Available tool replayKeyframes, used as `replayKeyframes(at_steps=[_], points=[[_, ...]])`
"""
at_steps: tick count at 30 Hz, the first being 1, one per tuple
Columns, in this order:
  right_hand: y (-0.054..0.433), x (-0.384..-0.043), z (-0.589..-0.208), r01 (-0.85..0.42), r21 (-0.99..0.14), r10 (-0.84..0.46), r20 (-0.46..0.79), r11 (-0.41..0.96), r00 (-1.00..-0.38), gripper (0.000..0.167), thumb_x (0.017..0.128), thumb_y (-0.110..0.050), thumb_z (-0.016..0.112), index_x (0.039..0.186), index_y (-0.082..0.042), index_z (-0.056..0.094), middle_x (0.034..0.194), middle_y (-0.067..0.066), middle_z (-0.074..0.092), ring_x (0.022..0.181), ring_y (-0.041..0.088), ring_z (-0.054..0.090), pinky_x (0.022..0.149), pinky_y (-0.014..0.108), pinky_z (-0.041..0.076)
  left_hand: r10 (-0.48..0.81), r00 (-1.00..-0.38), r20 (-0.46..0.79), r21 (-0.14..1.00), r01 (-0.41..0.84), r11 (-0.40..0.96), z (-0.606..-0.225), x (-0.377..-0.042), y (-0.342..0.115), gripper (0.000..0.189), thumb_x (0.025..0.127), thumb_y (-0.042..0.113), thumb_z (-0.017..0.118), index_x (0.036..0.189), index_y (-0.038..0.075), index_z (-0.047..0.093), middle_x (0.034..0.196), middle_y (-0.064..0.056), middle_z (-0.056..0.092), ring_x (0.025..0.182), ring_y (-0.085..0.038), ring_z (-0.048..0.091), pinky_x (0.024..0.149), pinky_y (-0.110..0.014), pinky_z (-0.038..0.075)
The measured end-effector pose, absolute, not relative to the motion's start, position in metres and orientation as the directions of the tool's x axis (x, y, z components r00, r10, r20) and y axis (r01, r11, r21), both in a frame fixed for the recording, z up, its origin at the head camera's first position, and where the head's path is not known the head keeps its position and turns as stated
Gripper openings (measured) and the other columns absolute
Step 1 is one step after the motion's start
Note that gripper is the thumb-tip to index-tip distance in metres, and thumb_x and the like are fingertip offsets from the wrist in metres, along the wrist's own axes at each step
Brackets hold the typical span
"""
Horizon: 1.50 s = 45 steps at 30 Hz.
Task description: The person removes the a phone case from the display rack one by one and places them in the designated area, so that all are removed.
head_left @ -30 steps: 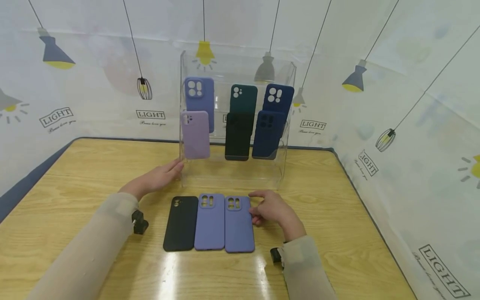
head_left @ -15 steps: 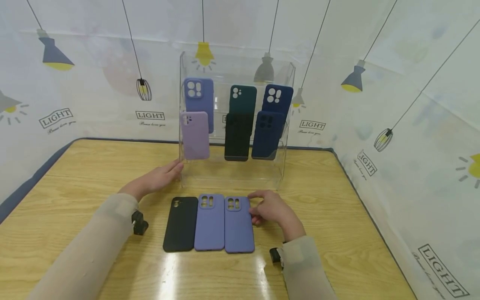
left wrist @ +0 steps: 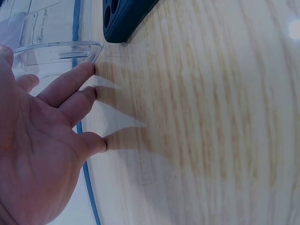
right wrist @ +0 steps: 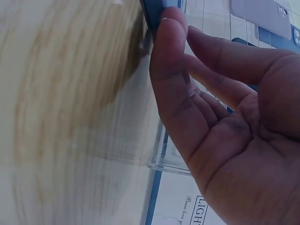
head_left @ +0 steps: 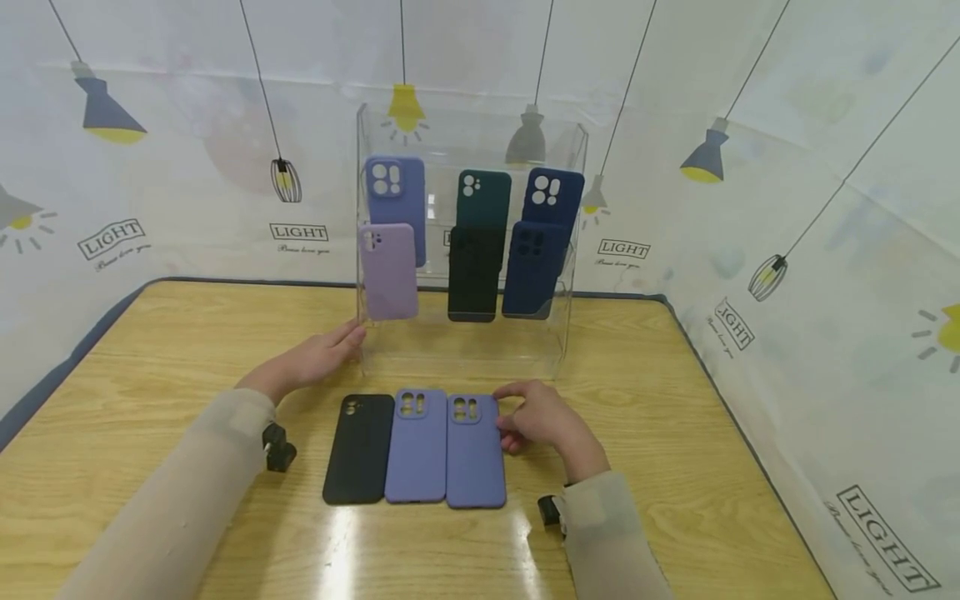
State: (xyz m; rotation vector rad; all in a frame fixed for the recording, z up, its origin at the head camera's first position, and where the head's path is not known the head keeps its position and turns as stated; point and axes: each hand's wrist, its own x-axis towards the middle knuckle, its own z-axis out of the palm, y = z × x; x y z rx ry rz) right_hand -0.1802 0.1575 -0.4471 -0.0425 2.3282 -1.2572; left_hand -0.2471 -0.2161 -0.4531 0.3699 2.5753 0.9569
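Note:
Three phone cases lie side by side on the wooden table: a black case (head_left: 358, 454), a periwinkle case (head_left: 417, 462) in the middle and another periwinkle case (head_left: 477, 467) at the right. My right hand (head_left: 547, 417) touches that last case at its top right corner and right edge; its index finger reaches out and the lower fingers bend in. Behind them stands a clear acrylic display rack (head_left: 465, 365). My left hand (head_left: 318, 358), fingers extended, rests at the rack's lower left corner, and in the left wrist view its fingertips (left wrist: 87, 68) meet the rack's edge.
On the rack stand a lilac case (head_left: 390, 275), a periwinkle case (head_left: 408, 187), a dark green case (head_left: 487, 200), a black case (head_left: 474, 275) and two navy cases (head_left: 534, 275). A patterned wall covering (head_left: 187, 175) closes off the table's back and sides.
The head view has shifted very slightly. Both hands and all the cases hold the same places, with no visible change in what the hands touch.

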Motion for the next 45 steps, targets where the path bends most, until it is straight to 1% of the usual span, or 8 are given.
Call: replayKeyframes(at_steps=[7, 12, 20, 26, 35, 39, 42, 45], points=[[0.162, -0.185, -0.439, 0.176, -0.805, -0.273, -0.384, 0.567, -0.882, 0.053, 0.1, 0.004, 0.067, 0.152, 0.0, 0.056, 0.077, 0.016, 0.075, 0.059, 0.016, 0.07, 0.065, 0.036, 0.067, 0.368, -0.898, -0.241, 0.674, 0.118, 0.729, -0.452, -0.246, -0.216, 0.075, 0.115, 0.058, 0.016, 0.173, 0.012, 0.006, 0.152, -0.032, 0.057, 0.155, -0.056, 0.033, 0.129, -0.071, 0.021], [0.168, -0.194, -0.417, 0.135, -0.819, -0.302, -0.352, 0.558, -0.886, 0.052, 0.101, 0.002, 0.065, 0.152, -0.001, 0.056, 0.08, 0.015, 0.074, 0.063, 0.015, 0.07, 0.074, 0.041, 0.069, 0.368, -0.899, -0.237, 0.673, 0.121, 0.729, -0.453, -0.248, -0.216, 0.074, 0.115, 0.057, 0.017, 0.173, 0.011, 0.006, 0.151, -0.032, 0.058, 0.155, -0.055, 0.034, 0.129, -0.071, 0.021], [0.18, -0.213, -0.371, 0.057, -0.815, -0.333, -0.298, 0.576, -0.895, 0.049, 0.103, -0.003, 0.066, 0.151, -0.003, 0.058, 0.093, 0.015, 0.078, 0.07, 0.015, 0.073, 0.073, 0.031, 0.067, 0.365, -0.9, -0.24, 0.668, 0.12, 0.735, -0.454, -0.248, -0.217, 0.075, 0.115, 0.059, 0.016, 0.173, 0.013, 0.007, 0.15, -0.031, 0.059, 0.155, -0.055, 0.034, 0.13, -0.07, 0.021], [0.186, -0.223, -0.343, -0.007, -0.774, -0.325, -0.258, 0.633, -0.91, 0.05, 0.104, -0.007, 0.067, 0.152, -0.005, 0.057, 0.107, 0.02, 0.078, 0.075, 0.014, 0.075, 0.077, 0.032, 0.068, 0.372, -0.897, -0.24, 0.664, 0.128, 0.737, -0.453, -0.248, -0.216, 0.074, 0.115, 0.059, 0.016, 0.173, 0.014, 0.007, 0.148, -0.031, 0.061, 0.154, -0.055, 0.037, 0.129, -0.071, 0.022], [0.194, -0.241, -0.313, -0.062, -0.677, -0.245, -0.178, 0.734, -0.953, 0.049, 0.103, -0.016, 0.072, 0.151, -0.011, 0.061, 0.112, 0.02, 0.08, 0.076, 0.016, 0.077, 0.076, 0.033, 0.068, 0.359, -0.9, -0.249, 0.659, 0.114, 0.744, -0.453, -0.248, -0.216, 0.073, 0.115, 0.059, 0.016, 0.173, 0.015, 0.007, 0.15, -0.031, 0.06, 0.155, -0.055, 0.035, 0.13, -0.07, 0.021], [0.199, -0.248, -0.301, -0.082, -0.663, -0.217, -0.123, 0.744, -0.968, 0.054, 0.104, -0.018, 0.071, 0.156, -0.015, 0.055, 0.118, 0.023, 0.078, 0.079, 0.017, 0.077, 0.078, 0.033, 0.068, 0.354, -0.9, -0.253, 0.656, 0.109, 0.747, -0.453, -0.248, -0.215, 0.074, 0.114, 0.059, 0.015, 0.173, 0.015, 0.007, 0.152, -0.031, 0.057, 0.157, -0.055, 0.031, 0.13, -0.07, 0.02], [0.199, -0.253, -0.293, -0.095, -0.669, -0.199, -0.081, 0.738, -0.977, 0.062, 0.105, -0.018, 0.07, 0.163, -0.021, 0.046, 0.123, 0.024, 0.076, 0.082, 0.019, 0.077, 0.079, 0.033, 0.068, 0.352, -0.902, -0.248, 0.659, 0.109, 0.744, -0.454, -0.248, -0.215, 0.075, 0.114, 0.059, 0.016, 0.173, 0.014, 0.007, 0.154, -0.031, 0.055, 0.158, -0.054, 0.028, 0.131, -0.07, 0.018], [0.199, -0.259, -0.288, -0.085, -0.679, -0.173, -0.062, 0.73, -0.983, 0.073, 0.105, -0.016, 0.069, 0.168, -0.029, 0.034, 0.127, 0.023, 0.074, 0.088, 0.024, 0.078, 0.081, 0.034, 0.068, 0.352, -0.903, -0.245, 0.665, 0.109, 0.739, -0.455, -0.248, -0.216, 0.076, 0.114, 0.061, 0.016, 0.173, 0.014, 0.008, 0.155, -0.031, 0.054, 0.159, -0.054, 0.026, 0.131, -0.07, 0.017]])
